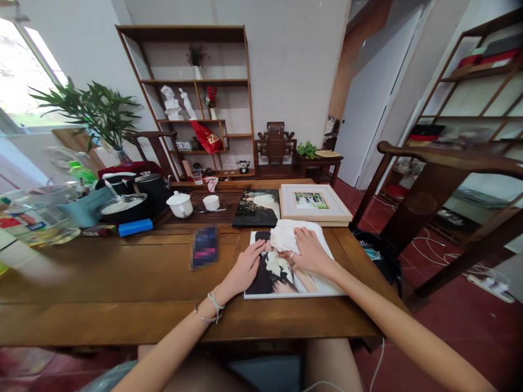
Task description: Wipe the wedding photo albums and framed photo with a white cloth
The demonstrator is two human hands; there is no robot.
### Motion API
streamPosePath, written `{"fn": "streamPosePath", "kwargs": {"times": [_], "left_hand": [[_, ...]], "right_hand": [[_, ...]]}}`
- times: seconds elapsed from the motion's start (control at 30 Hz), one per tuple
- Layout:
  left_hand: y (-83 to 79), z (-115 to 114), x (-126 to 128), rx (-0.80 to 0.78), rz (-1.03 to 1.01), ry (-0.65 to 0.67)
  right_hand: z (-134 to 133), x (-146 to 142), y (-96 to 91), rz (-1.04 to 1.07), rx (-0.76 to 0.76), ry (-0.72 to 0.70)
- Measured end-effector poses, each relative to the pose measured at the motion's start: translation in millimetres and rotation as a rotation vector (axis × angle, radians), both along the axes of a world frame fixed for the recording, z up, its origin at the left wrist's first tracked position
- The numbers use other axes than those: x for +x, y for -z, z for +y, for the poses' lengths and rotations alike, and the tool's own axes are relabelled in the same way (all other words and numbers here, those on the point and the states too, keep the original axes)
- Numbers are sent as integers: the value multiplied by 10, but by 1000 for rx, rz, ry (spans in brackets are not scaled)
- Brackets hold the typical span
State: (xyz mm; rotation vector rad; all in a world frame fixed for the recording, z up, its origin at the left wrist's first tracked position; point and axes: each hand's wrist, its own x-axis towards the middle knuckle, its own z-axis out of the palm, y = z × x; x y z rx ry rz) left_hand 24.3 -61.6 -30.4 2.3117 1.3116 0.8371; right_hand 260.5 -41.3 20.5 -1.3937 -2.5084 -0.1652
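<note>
A thick photo panel [274,268] with white edges lies flat on the wooden table in front of me. Its print shows dark clothing and white flowers. My left hand [247,264] rests on the panel's left side, fingers stretched toward the upper middle. Under the fingers of my right hand [312,251] is a crumpled white cloth [281,235], pressed against the panel's upper part. The right palm hides some of the print. Just behind the panel are a dark photo board [255,208] and a white framed photo [314,201].
A blurred dark card-like item [205,248] lies left of my left hand. Farther left stand a white lidded cup [180,204], a small white bowl [211,203], a blue box [135,227] and a dark kettle [152,187]. A wooden chair [425,185] stands at the right.
</note>
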Motion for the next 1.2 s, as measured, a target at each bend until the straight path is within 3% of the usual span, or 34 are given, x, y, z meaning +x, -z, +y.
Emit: {"fn": "streamPosePath", "kwargs": {"times": [1.0,1.2], "left_hand": [[15,2,6,35,-35,5],[13,3,9,40,-27,-1]], "right_hand": [[-172,-94,-55,-39,14,-14],[-327,-141,-57,-64,26,-48]]}}
